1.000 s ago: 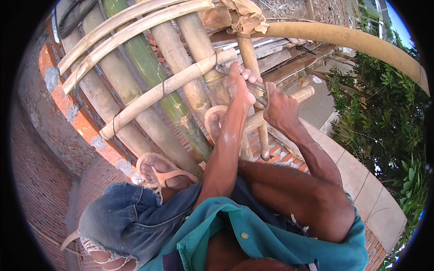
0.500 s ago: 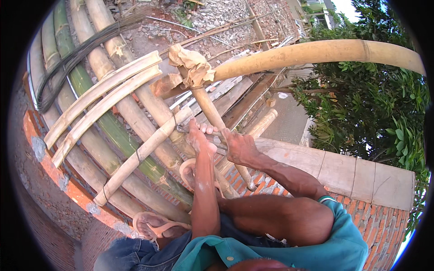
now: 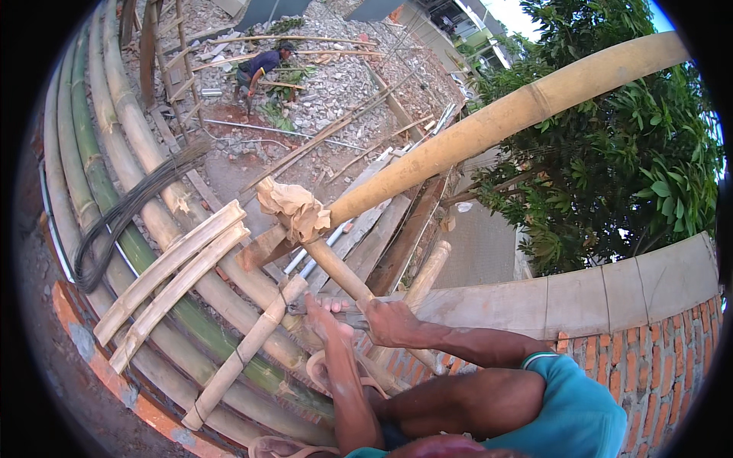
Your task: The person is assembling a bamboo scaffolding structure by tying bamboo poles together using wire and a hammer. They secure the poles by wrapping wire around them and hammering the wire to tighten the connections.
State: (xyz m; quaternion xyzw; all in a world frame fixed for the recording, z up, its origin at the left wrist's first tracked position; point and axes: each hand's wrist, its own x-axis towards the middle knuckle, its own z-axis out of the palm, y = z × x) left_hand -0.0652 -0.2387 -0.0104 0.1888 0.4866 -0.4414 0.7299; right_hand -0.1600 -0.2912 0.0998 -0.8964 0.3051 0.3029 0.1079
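Observation:
My right hand is closed round the thin grey handles of a metal tool that looks like pincers. Its head lies by my left hand, whose fingers are curled; what they grip is hidden. Just left of that hand is the top end of a short bamboo pole, lying across several long bamboo poles with dark wire round it. Beyond my hands, a slanting bamboo pole passes behind the right hand. Crumpled brown paper sits at its upper end.
A thick bamboo pole stretches to the upper right. Two split bamboo pieces and a wire coil lie on the poles. A brick wall runs at the right. Below, another person bends over rubble.
My view has tilted up, bringing the person on the rubble into sight. Both hands stay close together at the short pole's end; the right forearm lies more level.

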